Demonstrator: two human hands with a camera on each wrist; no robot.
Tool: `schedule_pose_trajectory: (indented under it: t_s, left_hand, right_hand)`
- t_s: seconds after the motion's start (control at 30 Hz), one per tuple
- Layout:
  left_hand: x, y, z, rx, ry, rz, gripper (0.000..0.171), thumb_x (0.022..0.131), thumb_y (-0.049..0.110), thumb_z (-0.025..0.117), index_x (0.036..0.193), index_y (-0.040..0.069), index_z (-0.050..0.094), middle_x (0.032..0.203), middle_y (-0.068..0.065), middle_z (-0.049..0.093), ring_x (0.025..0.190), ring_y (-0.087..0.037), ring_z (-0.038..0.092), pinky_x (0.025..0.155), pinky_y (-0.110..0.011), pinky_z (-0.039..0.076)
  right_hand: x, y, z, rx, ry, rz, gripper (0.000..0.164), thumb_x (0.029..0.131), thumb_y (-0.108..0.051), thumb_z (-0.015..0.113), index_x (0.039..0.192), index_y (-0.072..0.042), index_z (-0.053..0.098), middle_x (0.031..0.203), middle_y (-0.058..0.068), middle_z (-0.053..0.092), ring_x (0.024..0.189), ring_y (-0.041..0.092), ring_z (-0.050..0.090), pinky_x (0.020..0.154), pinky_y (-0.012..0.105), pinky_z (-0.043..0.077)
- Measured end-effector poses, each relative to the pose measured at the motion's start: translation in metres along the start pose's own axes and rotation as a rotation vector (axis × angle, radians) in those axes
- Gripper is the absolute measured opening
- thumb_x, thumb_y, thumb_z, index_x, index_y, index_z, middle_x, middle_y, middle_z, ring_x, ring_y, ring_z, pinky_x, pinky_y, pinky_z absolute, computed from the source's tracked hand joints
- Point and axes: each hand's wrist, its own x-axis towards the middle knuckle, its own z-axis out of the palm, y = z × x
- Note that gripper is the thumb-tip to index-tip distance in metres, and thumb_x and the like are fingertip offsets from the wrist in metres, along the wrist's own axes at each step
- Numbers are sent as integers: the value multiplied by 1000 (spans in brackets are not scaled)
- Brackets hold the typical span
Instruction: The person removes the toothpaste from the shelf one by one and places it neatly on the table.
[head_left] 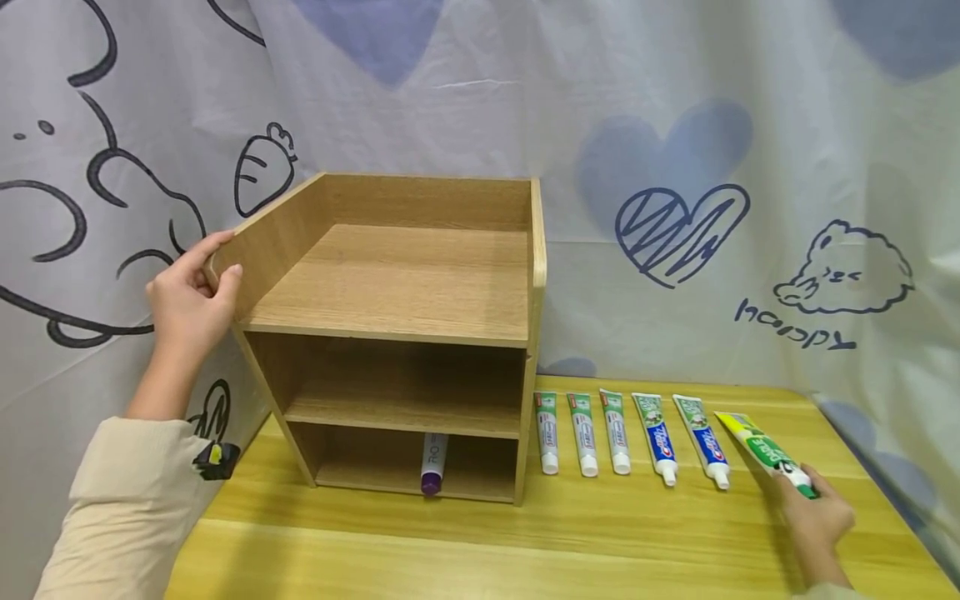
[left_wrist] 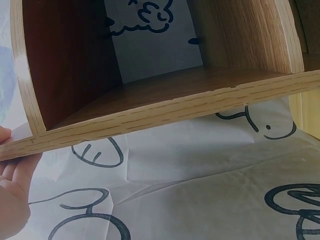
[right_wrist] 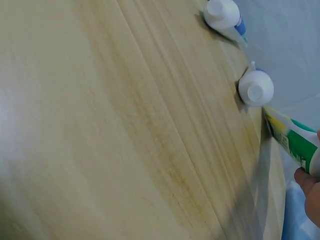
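My left hand grips the front edge of the left side panel of a wooden shelf unit, thumb on the inner face. In the left wrist view that hand pinches the wooden edge at the far left. My right hand holds a green, yellow and white Darlie toothpaste tube near its green cap, at the right of the table. In the right wrist view, fingers show at the tube's capped end. A purple-capped tube lies in the shelf's bottom compartment, cap toward the front.
Left of the held tube, several toothpaste tubes lie in a row on the wooden table: green-and-white ones nearest the shelf, then two blue Crest tubes. A printed curtain hangs behind and at the left.
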Motion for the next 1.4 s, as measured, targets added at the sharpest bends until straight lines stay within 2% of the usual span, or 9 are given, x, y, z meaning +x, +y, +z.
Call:
schedule_pose_trajectory:
  t_s: [0.13,0.23,0.43,0.7,0.93,1.07,1.23,1.4]
  left_hand:
    - [0,1,0,-6,-1,2,35,79,-3,59,113,6,66,47,31,35,41,15,32,41,-6,26]
    - [0,1,0,-12,0,4,35,79,-3,59,113,5,66,48,29,34,42,15,32,41,-6,26]
    - [0,1,0,-7,-2,9,35,79,-3,59,113,4,66,48,31,35,42,16,33,41,-5,26]
    - [0,-1,1,3,6,33,35,79,-4,59,112,3,66,47,30,33,41,15,30,40,-6,24]
    - [0,-1,1,-14,3,23,36,79,-4,58,113,4,66,47,26,32,40,13,28,39,-8,23]
    - [-1,0,0,-9,-2,15,36,79,-4,58,113,4,66,46,27,32,40,14,28,39,-7,23]
    - [-1,1,0,-11,-10,-2,35,80,-3,58,113,4,66,47,28,34,42,16,32,40,-5,26]
    - [0,2,0,-5,-5,-9,35,80,-2,58,113,5,66,48,29,33,42,15,31,41,-6,26]
  right_hand:
    - [4,0,0,-58,-70,-23,57,86,-25,57,136,-4,42,139,25,40,130,31,39,110,40,30]
    - [7,0,1,-124,-109,-62,57,87,-22,56,136,1,39,136,32,39,125,42,39,107,47,30]
    - [13,6,6,-242,-143,-117,58,86,-21,56,133,7,39,129,38,40,116,46,40,101,50,32]
    - [21,10,12,-285,-137,-161,55,84,-14,58,129,12,41,127,36,41,114,50,43,101,51,33]
    - [23,9,10,-402,-207,-229,58,84,-16,61,127,17,39,124,38,41,108,51,45,96,53,35]
    - [22,10,9,-435,-216,-265,58,84,-15,60,126,18,39,123,39,42,104,50,47,94,53,36]
    - [16,9,8,-421,-175,-338,57,82,-12,60,124,21,39,120,41,42,102,54,47,92,55,36]
    - [11,6,6,-324,-58,-383,49,84,-6,57,124,19,43,123,40,43,112,54,43,98,56,33]
